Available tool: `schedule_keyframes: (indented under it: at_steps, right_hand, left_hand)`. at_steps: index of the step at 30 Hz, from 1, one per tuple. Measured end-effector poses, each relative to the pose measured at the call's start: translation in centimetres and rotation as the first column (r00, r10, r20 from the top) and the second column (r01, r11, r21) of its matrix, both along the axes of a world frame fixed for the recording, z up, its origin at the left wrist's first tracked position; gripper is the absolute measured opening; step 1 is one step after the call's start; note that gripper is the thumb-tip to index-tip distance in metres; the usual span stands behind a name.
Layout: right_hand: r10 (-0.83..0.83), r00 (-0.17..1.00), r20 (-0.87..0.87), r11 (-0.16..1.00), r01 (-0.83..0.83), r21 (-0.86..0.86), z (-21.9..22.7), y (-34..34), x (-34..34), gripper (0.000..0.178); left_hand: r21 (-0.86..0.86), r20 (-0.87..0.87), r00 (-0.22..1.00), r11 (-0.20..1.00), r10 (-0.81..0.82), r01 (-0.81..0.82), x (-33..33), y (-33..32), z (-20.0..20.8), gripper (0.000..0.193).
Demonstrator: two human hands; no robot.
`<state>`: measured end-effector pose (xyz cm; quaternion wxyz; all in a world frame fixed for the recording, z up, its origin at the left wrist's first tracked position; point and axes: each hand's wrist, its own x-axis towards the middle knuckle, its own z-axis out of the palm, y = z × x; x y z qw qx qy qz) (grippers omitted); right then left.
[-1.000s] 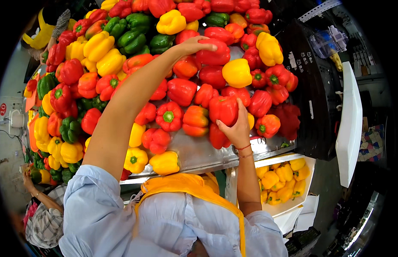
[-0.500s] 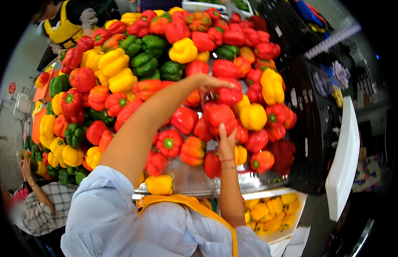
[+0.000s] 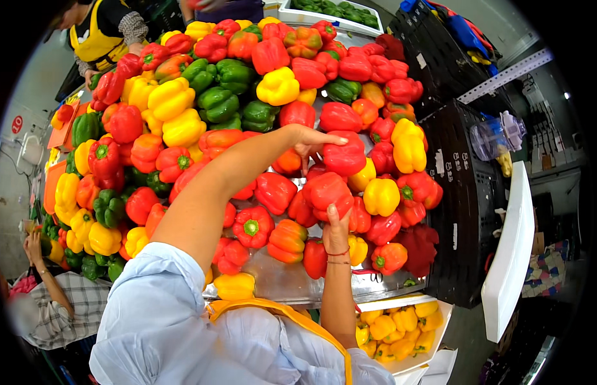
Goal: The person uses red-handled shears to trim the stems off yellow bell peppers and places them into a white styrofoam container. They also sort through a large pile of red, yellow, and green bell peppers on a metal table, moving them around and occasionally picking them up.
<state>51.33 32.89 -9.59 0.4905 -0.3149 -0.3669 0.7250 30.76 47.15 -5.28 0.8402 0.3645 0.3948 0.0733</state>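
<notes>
Red, yellow and green bell peppers lie heaped on a metal table in front of me. My left hand reaches across to a large red bell pepper, its thumb lying along the top and its fingers curling down at the left side. Just nearer to me, my right hand is closed on another red bell pepper from below; the thumb shows on its front, and the other fingers are mostly hidden. Beside these are a yellow bell pepper and an orange-red one.
Below the table's near edge stands a white box of yellow peppers. Black crates and an upright white foam panel are on the right. A white box of green peppers sits at the back. Co-workers stand left and far left.
The whole view has shifted, the peppers now sitting lower in it. My left thumb has drawn back slightly on the far red bell pepper. My right hand keeps hold of the nearer one.
</notes>
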Motion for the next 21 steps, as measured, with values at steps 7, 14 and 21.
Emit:
schedule_keyframes:
  at_steps: [7,14,21]
  right_hand:
    - [-0.014,0.997,0.078,1.000,0.013,0.011,0.6,-1.0,-0.2,0.069]
    - [0.019,0.999,0.049,0.999,-0.018,-0.032,2.7,-0.4,-0.8,0.062]
    - [0.053,0.994,0.096,0.978,-0.071,0.196,6.7,-2.3,-2.9,0.063]
  left_hand:
    - [0.117,0.132,0.983,0.983,0.129,-0.144,-0.9,-3.6,-0.4,0.075]
    - [0.167,0.176,0.939,0.931,0.294,-0.323,-0.4,-7.0,0.9,0.080]
    - [0.288,0.223,0.879,0.833,0.422,-0.473,-3.1,-10.5,5.9,0.069]
